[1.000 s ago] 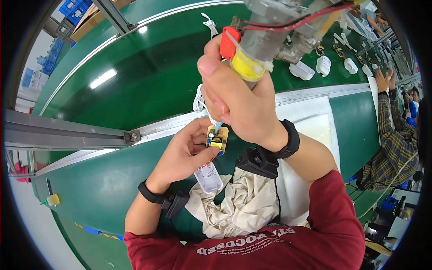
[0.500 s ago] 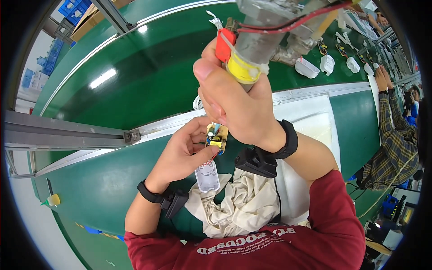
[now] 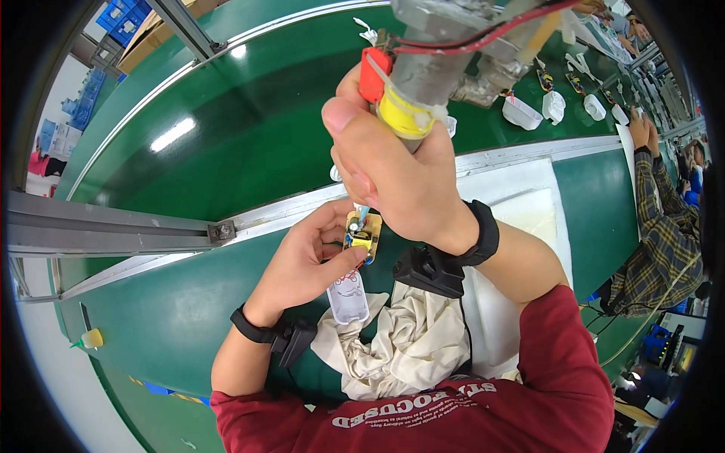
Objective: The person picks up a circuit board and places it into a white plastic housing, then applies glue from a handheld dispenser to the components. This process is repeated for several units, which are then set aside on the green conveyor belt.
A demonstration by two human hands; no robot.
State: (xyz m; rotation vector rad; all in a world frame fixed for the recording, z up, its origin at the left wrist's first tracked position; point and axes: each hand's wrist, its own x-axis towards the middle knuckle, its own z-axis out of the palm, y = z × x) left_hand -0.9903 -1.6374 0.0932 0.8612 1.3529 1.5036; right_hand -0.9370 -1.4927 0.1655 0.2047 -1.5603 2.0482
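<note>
My right hand is wrapped round a grey dispensing gun with a yellow band and a red switch piece at its side. Its light-blue tip points down over a small circuit board; whether it touches is too small to tell. Between thumb and fingers, my left hand grips that board, which carries a yellow transformer and other parts. Thin red wires run from it to a white plastic shell, hollow side up, just below.
A crumpled cream cloth lies before me, with white foam sheets to its right. Beyond a metal rail, the green conveyor carries white shells and boards. A metal post stands left; a co-worker in plaid is at right.
The shells, boards and white plug on the conveyor have shifted slightly to the right, and a white piece now shows beside my right hand. Both hands have hardly moved.
</note>
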